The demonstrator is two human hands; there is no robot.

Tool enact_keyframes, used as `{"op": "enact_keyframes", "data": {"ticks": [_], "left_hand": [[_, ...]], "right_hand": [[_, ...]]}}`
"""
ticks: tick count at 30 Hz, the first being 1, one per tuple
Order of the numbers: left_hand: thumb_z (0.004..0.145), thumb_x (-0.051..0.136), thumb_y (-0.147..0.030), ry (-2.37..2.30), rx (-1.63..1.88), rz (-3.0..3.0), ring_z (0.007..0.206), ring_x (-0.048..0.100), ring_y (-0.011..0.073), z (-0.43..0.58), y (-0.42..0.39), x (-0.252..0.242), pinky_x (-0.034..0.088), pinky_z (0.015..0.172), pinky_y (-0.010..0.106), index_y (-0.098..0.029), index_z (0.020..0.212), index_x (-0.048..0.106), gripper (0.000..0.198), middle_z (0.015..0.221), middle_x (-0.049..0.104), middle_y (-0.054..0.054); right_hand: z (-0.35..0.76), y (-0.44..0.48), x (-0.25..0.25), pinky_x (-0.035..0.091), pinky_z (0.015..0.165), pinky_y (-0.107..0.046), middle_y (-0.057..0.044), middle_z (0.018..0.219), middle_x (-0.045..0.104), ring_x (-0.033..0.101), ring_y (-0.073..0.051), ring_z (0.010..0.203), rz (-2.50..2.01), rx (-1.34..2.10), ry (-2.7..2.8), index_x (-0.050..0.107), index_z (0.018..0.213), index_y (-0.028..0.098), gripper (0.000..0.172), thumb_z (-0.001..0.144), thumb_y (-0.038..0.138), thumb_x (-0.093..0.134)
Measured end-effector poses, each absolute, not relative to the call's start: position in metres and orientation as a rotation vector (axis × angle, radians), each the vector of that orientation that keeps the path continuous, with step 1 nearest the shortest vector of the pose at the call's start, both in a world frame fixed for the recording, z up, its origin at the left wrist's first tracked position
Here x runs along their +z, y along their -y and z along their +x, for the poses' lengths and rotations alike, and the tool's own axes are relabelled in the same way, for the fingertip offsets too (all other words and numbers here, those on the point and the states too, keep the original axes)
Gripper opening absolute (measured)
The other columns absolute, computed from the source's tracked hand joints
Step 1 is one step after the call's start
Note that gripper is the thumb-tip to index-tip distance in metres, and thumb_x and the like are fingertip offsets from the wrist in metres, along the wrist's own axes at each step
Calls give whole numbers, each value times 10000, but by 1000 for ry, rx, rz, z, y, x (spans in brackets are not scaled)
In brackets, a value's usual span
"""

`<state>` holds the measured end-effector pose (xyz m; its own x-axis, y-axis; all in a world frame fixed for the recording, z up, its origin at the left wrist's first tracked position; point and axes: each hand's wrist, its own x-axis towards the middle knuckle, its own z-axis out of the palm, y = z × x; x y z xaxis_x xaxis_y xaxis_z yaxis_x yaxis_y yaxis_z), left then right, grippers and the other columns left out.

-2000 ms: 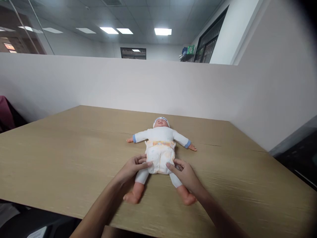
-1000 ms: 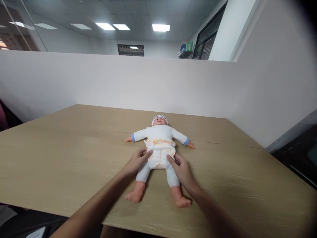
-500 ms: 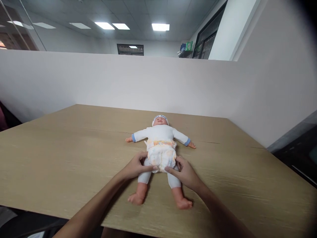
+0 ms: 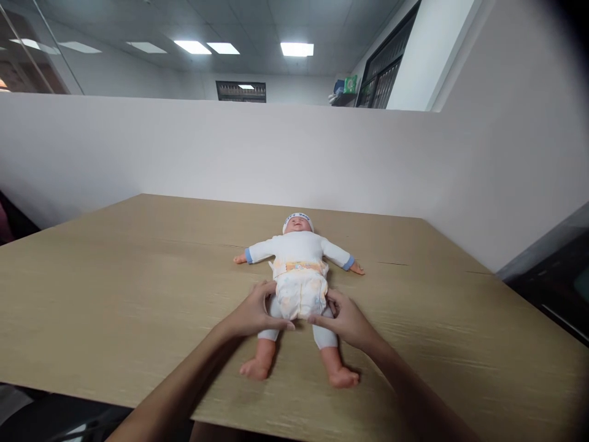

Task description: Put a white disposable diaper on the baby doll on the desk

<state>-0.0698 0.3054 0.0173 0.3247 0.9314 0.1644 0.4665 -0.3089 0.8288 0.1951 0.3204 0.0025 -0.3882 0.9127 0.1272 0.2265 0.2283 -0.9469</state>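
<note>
- Bright, even light comes from the ceiling panels [image 4: 297, 49] above me.
- Faint, soft shadows lie beneath my left hand [image 4: 252, 314], right hand [image 4: 347, 319] and the doll [image 4: 298, 252] on the table [image 4: 115, 282].
- Walls bow at the edges; the right corners darken.

No text could be read in full. The white headband [image 4: 298, 217] of the doll [image 4: 299, 248] bore dark blue lettering, too small to make out. The orange waistband [image 4: 300, 266] of the diaper [image 4: 301, 298] carried a blurred print. A far green package [image 4: 352, 84], at right, showed no legible label.
</note>
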Motion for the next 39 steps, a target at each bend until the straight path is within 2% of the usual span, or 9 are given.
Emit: {"op": "enact_keyframes", "data": {"ticks": [3,8,11,16,21,30,33,37,39], "left_hand": [[565,969,-491,-1249,853,1943,1127,521,343,-69,-305,15,402,1052,449,-243,1172,756,689,1153,722,66],[702,897,-464,-1196,851,2038,1124,548,338,-69,-309,16,375,1055,427,-242,892,801,307,1166,737,59],[802,832,-476,-1138,793,2083,1145,543,328,-72,-310,20,348,1081,420,-257,900,812,241,1241,718,53],[849,789,-524,-1160,716,2038,1135,508,314,-80,-310,19,352,1082,431,-262,1039,787,324,1098,678,60],[900,737,-512,-1194,746,1993,1134,483,297,-82,-311,10,373,1071,420,-242,1110,751,342,1108,587,68],[950,690,-503,-1083,815,1954,1200,471,305,-80,-315,6,365,1124,443,-246,1255,708,399,1153,603,72],[952,696,-483,-1053,812,1926,1183,496,288,-79,-314,8,389,1111,427,-247,1256,711,385,1126,610,63],[909,749,-496,-1072,820,1904,1172,504,284,-77,-312,11,398,1100,420,-248,1259,718,430,1127,634,54],[918,730,-521,-1072,824,1903,1173,502,289,-75,-311,13,388,1105,425,-239,1249,724,435,1147,666,56]], "right_hand": [[195,-317,4,515,805,-349,-32,909,747,651,-271,911,-1190,906,1946,776,942,221,381,703,486,908],[194,-317,9,478,876,-349,-35,919,740,623,-267,956,-1112,810,2039,795,866,238,235,801,457,849],[197,-323,5,493,842,-333,-38,930,723,630,-250,921,-1086,885,2028,793,873,222,244,826,460,824],[200,-329,-2,527,887,-348,-47,1015,717,657,-254,960,-1038,1012,1972,783,906,208,307,801,492,836],[197,-328,-1,532,967,-384,-58,1099,735,668,-279,1043,-997,1073,1912,791,996,213,342,816,502,819],[194,-326,-9,546,781,-332,-39,945,727,652,-239,867,-1095,1011,1854,754,970,201,365,798,512,836],[191,-322,-6,553,816,-350,-58,1022,745,670,-256,926,-1057,1104,1773,727,1077,201,389,844,506,790],[186,-319,-1,557,768,-352,-61,930,732,676,-259,864,-1079,1127,1743,713,976,194,380,857,551,763],[184,-319,1,575,838,-376,-70,988,750,701,-275,932,-1006,1228,1668,701,1067,209,412,879,575,736]]}}
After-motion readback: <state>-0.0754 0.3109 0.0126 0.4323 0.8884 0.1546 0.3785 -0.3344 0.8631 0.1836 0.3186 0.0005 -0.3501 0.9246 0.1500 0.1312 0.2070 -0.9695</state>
